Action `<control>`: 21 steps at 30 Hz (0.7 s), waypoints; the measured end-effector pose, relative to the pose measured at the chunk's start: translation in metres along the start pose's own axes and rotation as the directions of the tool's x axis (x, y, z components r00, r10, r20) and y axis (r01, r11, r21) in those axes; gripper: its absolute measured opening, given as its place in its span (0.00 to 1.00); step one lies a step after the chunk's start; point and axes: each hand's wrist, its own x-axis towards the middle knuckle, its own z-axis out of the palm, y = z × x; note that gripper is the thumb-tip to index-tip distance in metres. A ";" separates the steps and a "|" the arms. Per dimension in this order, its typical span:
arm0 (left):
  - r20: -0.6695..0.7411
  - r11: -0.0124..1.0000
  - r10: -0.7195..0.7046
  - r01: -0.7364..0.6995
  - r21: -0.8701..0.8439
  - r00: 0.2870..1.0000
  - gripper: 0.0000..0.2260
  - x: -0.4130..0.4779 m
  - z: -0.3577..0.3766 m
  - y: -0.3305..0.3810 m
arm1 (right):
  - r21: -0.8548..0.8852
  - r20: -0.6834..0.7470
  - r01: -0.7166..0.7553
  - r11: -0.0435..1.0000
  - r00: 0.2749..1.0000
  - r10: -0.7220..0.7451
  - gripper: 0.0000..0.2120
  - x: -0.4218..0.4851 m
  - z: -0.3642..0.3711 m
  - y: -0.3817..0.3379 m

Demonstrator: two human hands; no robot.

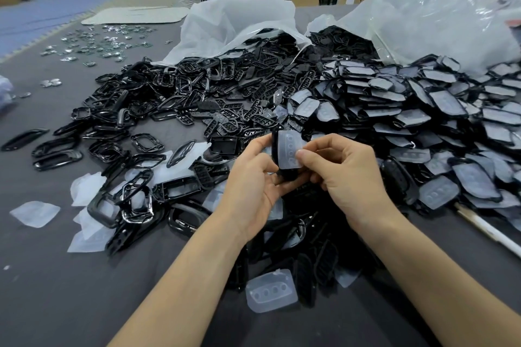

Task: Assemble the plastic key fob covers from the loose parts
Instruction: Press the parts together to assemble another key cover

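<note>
Left hand (255,177) gripped black shell (275,146) mid-scene, above near pile. Right hand (342,175) pinched clear pad (289,149) against shell. Risk: pad looked skewed, button bumps could miss holes; thin silicone might fold or slip from pinch into pile (197,98).

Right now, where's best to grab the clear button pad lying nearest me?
I'd pinch the clear button pad by its near-left edge, coming from the left: it lies flat on the grey cloth, bare there, while black parts crowd its right side.
</note>
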 end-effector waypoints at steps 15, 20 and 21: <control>0.013 1.000 0.008 -0.008 0.003 1.000 0.22 -0.001 0.003 0.002 | 0.157 -0.033 -0.058 0.986 0.997 0.064 0.06 0.001 -0.002 -0.007; 0.008 1.000 -0.001 0.001 -0.024 1.000 0.22 -0.002 0.004 0.002 | 0.268 -0.146 -0.071 0.961 0.983 0.113 0.08 0.008 -0.011 -0.010; 0.011 0.999 -0.004 0.004 -0.032 1.000 0.22 -0.003 0.004 0.003 | 0.296 -0.151 -0.078 0.952 0.980 0.127 0.08 0.009 -0.012 -0.010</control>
